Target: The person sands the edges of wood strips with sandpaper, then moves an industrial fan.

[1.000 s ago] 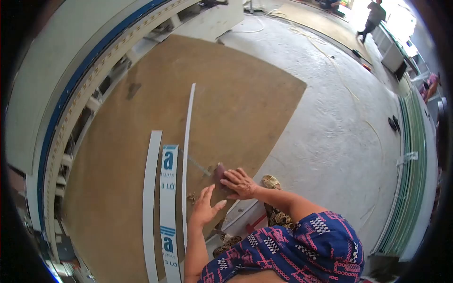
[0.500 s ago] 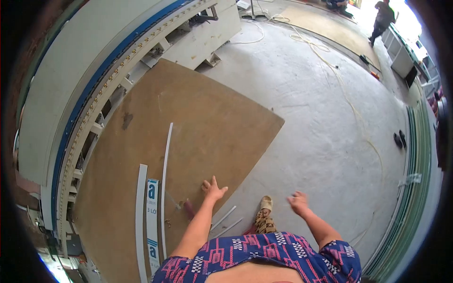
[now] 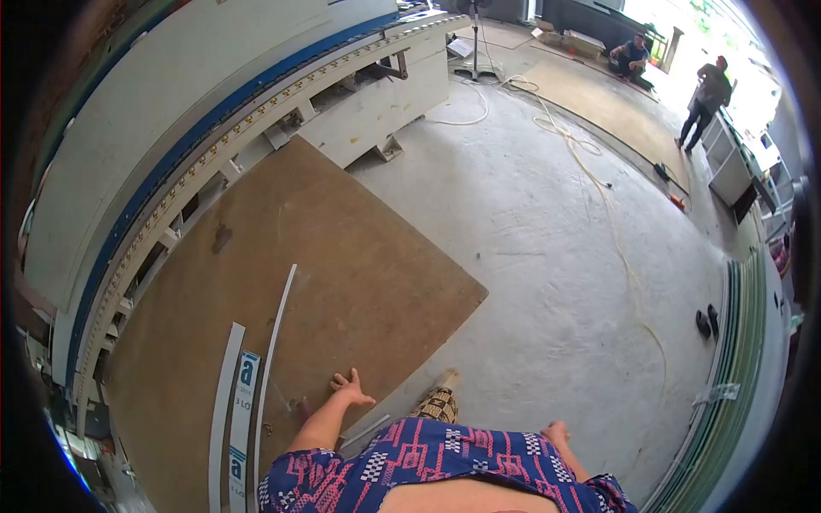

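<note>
My left hand [image 3: 351,391] hangs over the near right edge of a brown board [image 3: 342,274], fingers spread and holding nothing. My right hand [image 3: 556,431] is low at my side over the grey floor [image 3: 547,325], small and partly turned away, so its fingers cannot be made out clearly. On the board left of my left hand lie a thin white strip [image 3: 278,325], a wider strip with blue lettering [image 3: 243,410] and a plain grey-white strip [image 3: 224,410]. A short pale strip [image 3: 365,430] lies beside my body. One foot [image 3: 448,379] shows ahead of me.
A long machine [image 3: 376,107] with a blue stripe runs along the left. A yellowish hose [image 3: 611,214] crosses the floor. Green-edged sheets [image 3: 727,376] and dark shoes [image 3: 707,321] are at the right. One person [image 3: 629,60] sits and another [image 3: 706,98] stands at the back.
The view has tilted up and shifted, showing more of the far area. My right hand has dropped closer to my body. My left hand remains spread over the board's edge.
</note>
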Motion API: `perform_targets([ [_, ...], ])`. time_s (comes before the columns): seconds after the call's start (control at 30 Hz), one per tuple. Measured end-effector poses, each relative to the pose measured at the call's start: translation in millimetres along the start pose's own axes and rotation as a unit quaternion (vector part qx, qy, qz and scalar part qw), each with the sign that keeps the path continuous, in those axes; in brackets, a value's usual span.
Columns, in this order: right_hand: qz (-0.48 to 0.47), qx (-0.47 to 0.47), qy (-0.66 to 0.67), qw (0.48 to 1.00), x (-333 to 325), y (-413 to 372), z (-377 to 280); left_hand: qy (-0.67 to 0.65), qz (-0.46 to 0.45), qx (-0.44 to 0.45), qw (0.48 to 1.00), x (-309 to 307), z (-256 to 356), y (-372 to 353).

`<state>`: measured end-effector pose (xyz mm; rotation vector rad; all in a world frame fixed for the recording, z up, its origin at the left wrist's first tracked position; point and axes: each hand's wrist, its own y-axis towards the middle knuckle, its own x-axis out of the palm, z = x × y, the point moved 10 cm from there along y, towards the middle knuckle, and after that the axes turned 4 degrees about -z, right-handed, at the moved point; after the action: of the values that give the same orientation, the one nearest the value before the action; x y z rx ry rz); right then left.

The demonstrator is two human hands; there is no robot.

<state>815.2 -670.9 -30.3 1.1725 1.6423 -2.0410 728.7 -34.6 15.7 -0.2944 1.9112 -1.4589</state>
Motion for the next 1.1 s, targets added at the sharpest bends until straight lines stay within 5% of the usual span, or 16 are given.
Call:
perform_targets([
  [0.13,0.033,-0.085,0.039,0.995,-72,22,-79,-0.017,-0.005,-0.002,1.0,0,-1,1],
  [0.27,0.045,-0.099,0.187,0.976,-127,96,-92,-0.019,0.014,-0.002,1.0,2,-3,-1],
  [0.37,-0.024,-0.101,0.091,0.99,-181,113,-104,-0.076,-0.025,-0.055,0.995,3,-4,-4],
  [0.53,0.009,-0.073,0.095,0.993,-253,177,-94,-0.222,-0.053,-0.153,0.962,-10,-3,41],
  [0.57,0.01,-0.058,0.099,0.993,-266,180,-96,-0.275,0.035,-0.136,0.951,-35,1,49],
  [0.67,-0.043,-0.077,0.124,0.988,-260,207,-102,-0.425,0.25,-0.117,0.862,-136,56,20],
  [0.8,-0.186,-0.181,0.072,0.963,-232,311,-118,-0.448,0.402,0.008,0.799,-279,172,-39],
  [0.93,-0.21,-0.278,-0.034,0.937,-220,457,-150,-0.409,0.506,0.089,0.754,-353,281,-37],
  [1.03,-0.169,-0.366,-0.074,0.912,-384,415,-260,-0.41,0.489,0.115,0.761,-384,380,-31],
  [1.1,-0.104,-0.3,0.015,0.948,-441,469,-285,-0.433,0.417,0.106,0.792,-367,437,-19],
])
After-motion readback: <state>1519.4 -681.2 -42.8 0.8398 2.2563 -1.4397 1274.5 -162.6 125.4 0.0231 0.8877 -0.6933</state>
